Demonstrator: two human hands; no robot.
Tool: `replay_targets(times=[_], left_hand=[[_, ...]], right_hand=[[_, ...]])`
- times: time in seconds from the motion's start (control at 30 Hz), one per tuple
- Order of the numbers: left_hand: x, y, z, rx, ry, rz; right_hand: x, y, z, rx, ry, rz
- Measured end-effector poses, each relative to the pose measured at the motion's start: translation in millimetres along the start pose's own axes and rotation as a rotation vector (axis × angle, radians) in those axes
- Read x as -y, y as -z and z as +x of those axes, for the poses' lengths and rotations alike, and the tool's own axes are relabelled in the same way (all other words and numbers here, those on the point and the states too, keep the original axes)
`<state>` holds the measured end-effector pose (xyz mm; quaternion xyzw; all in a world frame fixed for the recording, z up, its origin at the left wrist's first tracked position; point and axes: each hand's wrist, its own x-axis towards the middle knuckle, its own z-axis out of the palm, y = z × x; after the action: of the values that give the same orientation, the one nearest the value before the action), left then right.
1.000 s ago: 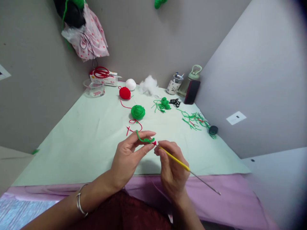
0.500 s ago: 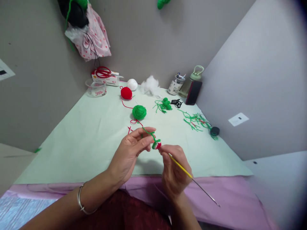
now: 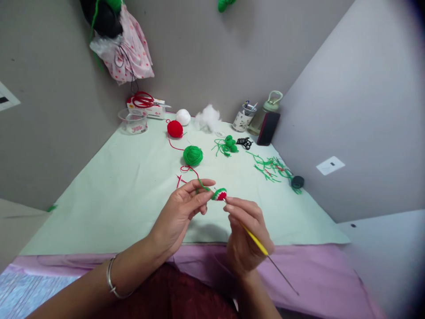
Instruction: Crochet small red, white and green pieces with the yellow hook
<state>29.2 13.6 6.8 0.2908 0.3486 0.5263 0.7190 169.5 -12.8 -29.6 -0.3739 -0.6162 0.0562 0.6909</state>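
A small crochet piece (image 3: 219, 194), green at its edge with white and red below, is held up over the table. My left hand (image 3: 186, 201) pinches its left end between thumb and fingers, and green yarn runs over the forefinger. In my right hand (image 3: 249, 230), closed like a pen grip, is a crochet hook (image 3: 255, 239) with a yellow handle. Its thin metal tip goes up to the crochet piece; whether it passes through a stitch is hard to make out. A green yarn ball (image 3: 193, 156) lies just beyond my left hand.
Behind it sit a red yarn ball (image 3: 175, 129), a white ball (image 3: 183, 117) and white stuffing (image 3: 208, 118). Red scissors (image 3: 143, 100) rest on a box at the back left. A bottle (image 3: 272, 103) and a phone (image 3: 268, 128) stand at the back right, with yarn scraps (image 3: 270, 166) nearer.
The crochet piece has turned, showing more of its green edge and red face. My right hand has shifted slightly right and down, and the hook's rear end has dropped a little.
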Motion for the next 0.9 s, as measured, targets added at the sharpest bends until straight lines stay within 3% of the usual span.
replay_targets(times=[0.3,0.9], left_hand=[[4.9,4.4,1.4,0.023,-0.096,0.088],[9.4,7.5,-0.6,0.048,-0.123,0.228]], right_hand=[[-5.1,8.5,2.3,0.094,-0.233,0.204],[-5.3,2.7,2.5,0.038,-0.249,0.23]])
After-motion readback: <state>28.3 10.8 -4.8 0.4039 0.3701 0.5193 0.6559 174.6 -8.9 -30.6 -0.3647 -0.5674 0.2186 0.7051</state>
